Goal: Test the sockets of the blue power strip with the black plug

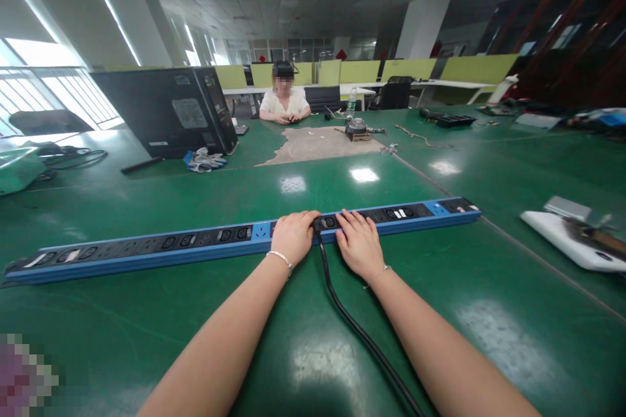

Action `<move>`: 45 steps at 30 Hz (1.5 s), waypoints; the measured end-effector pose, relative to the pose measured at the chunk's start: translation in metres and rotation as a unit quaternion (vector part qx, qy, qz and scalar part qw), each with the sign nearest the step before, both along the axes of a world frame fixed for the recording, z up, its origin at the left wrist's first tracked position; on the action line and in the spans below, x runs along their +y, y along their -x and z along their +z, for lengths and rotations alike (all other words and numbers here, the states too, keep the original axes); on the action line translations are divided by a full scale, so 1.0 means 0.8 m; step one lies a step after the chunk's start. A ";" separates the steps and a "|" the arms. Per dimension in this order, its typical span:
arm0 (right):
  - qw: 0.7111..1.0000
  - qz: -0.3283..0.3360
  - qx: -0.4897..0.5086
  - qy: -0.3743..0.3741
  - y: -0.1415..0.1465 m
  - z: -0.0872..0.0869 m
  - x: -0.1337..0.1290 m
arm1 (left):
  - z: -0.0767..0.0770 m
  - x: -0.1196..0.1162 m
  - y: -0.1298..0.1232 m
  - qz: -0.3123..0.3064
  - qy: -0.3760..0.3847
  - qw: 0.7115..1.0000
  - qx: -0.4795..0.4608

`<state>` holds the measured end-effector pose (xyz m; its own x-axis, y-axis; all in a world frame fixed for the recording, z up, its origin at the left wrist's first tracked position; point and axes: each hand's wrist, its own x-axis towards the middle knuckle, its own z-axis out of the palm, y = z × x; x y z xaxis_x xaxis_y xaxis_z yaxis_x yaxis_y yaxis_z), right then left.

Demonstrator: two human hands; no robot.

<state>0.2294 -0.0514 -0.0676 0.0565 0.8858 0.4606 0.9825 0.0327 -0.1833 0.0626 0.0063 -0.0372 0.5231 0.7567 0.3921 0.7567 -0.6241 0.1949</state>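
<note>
A long blue and black power strip (195,258) lies across the green table in front of me. Its top carries several black sockets and a few blue ones. A black plug (317,225) sits at a socket near the middle, and its thick black cable (337,303) runs down towards me. My left hand (293,238) rests over the strip, its fingers closed at the plug; the fingertips are partly hidden. Just right of the plug, my right hand (360,244) lies on the strip with fingers stretched out and apart, holding nothing.
A black computer case (171,114) and gloves (204,160) stand at the back left. Across the table sits a person (284,101) near a water bottle (351,103) and a metal device (357,128). A white appliance (567,238) lies at the right.
</note>
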 end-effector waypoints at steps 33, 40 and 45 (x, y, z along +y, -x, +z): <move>0.999 0.003 0.042 -0.011 0.002 0.000 0.001 | 0.024 -0.009 -0.022 -0.005 -0.030 0.964 -0.265; 0.999 0.001 0.035 -0.019 0.001 -0.004 0.004 | 0.053 0.009 0.045 0.015 -0.034 0.980 -0.193; 0.999 0.002 0.037 -0.027 0.001 -0.005 0.005 | 0.023 0.031 0.143 0.078 0.043 0.975 -0.201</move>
